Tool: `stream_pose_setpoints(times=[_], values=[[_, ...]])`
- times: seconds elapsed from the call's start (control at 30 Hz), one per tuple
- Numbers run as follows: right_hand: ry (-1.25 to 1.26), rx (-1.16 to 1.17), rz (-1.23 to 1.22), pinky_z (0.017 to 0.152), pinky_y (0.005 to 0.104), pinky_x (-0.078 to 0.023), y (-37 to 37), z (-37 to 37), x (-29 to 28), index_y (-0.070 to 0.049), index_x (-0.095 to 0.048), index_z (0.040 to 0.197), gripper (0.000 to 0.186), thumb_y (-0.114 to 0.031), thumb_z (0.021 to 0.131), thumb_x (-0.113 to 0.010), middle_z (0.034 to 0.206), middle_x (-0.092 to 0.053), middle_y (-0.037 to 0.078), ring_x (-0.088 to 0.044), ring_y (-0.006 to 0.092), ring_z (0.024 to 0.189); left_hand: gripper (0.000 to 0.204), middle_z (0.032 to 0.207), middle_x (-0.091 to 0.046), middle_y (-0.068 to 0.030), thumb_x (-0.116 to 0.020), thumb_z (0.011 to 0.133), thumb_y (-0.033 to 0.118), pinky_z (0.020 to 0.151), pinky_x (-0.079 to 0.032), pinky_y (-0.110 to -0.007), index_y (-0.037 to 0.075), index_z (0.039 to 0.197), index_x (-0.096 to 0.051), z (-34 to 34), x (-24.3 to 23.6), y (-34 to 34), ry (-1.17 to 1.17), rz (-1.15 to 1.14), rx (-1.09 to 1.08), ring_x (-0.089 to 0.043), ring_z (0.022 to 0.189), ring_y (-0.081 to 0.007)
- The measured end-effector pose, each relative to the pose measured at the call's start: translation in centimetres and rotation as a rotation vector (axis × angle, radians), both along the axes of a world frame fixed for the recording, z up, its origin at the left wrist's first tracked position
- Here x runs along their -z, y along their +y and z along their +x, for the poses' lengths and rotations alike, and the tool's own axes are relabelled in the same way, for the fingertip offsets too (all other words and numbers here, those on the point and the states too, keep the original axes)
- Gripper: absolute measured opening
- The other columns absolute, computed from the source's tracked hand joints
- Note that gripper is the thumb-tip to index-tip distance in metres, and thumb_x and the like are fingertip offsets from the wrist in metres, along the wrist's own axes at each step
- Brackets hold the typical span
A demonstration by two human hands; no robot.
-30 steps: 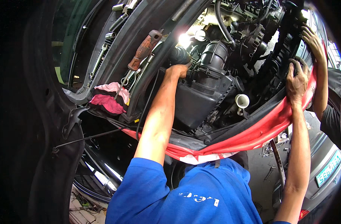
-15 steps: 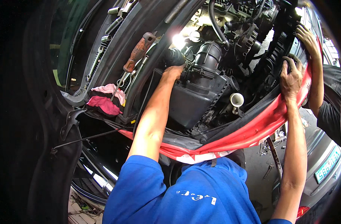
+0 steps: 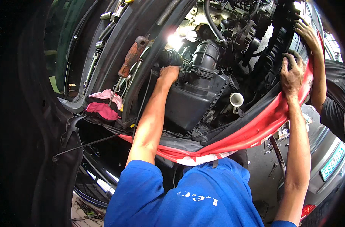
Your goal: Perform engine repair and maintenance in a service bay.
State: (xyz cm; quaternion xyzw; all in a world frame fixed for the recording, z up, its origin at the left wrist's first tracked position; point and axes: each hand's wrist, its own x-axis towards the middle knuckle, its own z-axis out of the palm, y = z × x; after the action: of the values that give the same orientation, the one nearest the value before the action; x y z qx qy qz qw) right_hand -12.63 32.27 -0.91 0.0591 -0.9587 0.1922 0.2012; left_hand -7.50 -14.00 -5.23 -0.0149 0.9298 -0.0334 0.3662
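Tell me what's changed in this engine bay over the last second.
No part or tool has visibly moved; the view shifted slightly, so everything sits a little further left in the picture. The left hand is still at the black round part, fingers mostly hidden; the right hand still lies by the red cover. The orange-handled screwdriver stayed put.
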Motion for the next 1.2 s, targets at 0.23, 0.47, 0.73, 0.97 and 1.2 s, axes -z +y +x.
stream_pose_setpoints(times=[0.23,0.47,0.73,0.97,1.2], values=[[0.012,0.0,0.018,0.106,0.043,-0.038,0.1,-0.1,0.0,-0.012,-0.071,0.106,0.019,-0.02,0.092,-0.061,0.123,-0.063,0.01,-0.055,0.0315,0.119,0.022,0.112,-0.067,-0.0248,-0.053,0.087,0.005,0.09,-0.052,-0.049,0.003,0.099,-0.071,0.7,-1.7,0.8,0.098,-0.007,-0.038,-0.064,0.108,-0.0426],[0.042,0.006,0.028,0.105,0.0427,-0.039,0.0,-0.4,0.1,-0.012,-0.071,0.104,0.018,-0.021,0.091,-0.062,0.12,-0.064,0.01,-0.056,0.0311,0.117,0.027,0.106,-0.068,-0.022,-0.053,0.087,0.007,0.085,-0.052,-0.05,0.007,0.107,-0.071,1.2,-2.1,0.3,0.174,0.014,0.122,-0.066,0.1,-0.0393],[0.056,-0.002,0.024,0.105,0.042,-0.039,-0.3,-0.1,0.0,-0.012,-0.072,0.103,0.019,-0.022,0.091,-0.062,0.119,-0.065,0.009,-0.057,0.0305,0.116,0.025,0.098,-0.071,-0.0126,-0.054,0.087,0.003,0.088,-0.05,-0.048,0.009,0.103,-0.071,2.7,-1.7,-1.2,0.449,0.274,0.292,-0.066,0.1,-0.0331],[0.036,0.019,0.034,0.105,0.0424,-0.039,0.1,-0.1,0.2,-0.013,-0.072,0.105,0.02,-0.022,0.091,-0.062,0.121,-0.064,0.009,-0.056,0.0313,0.117,0.028,0.101,-0.07,-0.0133,-0.051,0.088,0.001,0.098,-0.048,-0.044,0.008,0.107,-0.07,3.2,-1.9,-0.3,0.482,0.238,0.223,-0.065,0.105,-0.033],[0.039,0.032,0.047,0.105,0.0431,-0.039,0.1,-0.1,0.4,-0.013,-0.072,0.105,0.019,-0.023,0.091,-0.062,0.121,-0.064,0.009,-0.056,0.0311,0.117,0.025,0.1,-0.067,-0.0124,-0.051,0.089,0.001,0.101,-0.047,-0.045,0.006,0.105,-0.069,3.6,-2.3,-0.4,0.602,0.251,0.348,-0.062,0.11,-0.0329]])
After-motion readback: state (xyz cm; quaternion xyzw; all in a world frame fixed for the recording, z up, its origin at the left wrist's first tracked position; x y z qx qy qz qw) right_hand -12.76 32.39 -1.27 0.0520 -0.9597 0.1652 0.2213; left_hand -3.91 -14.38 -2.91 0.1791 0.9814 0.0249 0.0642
